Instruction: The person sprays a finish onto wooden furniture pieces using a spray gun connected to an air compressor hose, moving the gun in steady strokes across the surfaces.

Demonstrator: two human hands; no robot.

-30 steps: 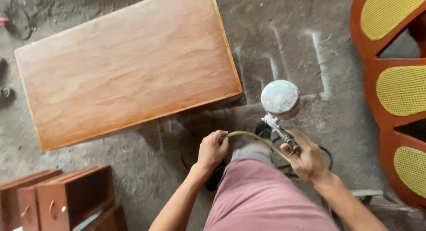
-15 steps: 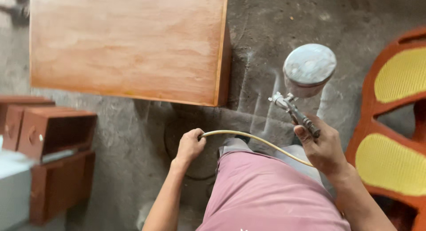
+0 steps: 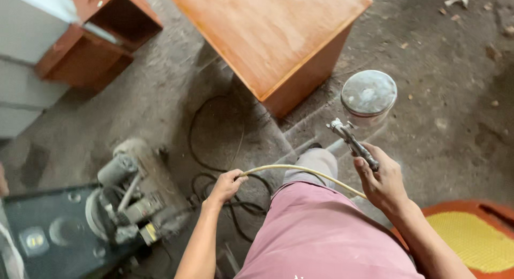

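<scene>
Hose runs pale and thin across my lap, from my left hand to my right hand. My left grip is closed around the hose near its end, fingers curled over it, just above the black cables looped on the floor. My right grip is wrapped shut on the handle of a spray gun, whose round metal cup sits above my knuckles with its dusty lid facing up. Just beyond the cup stands a reddish wooden cabinet, its flat top showing. To my left on the floor sits a dusty compressor. An open wooden drawer box lies further off, and an orange chair with yellow weave is by my right elbow.
</scene>
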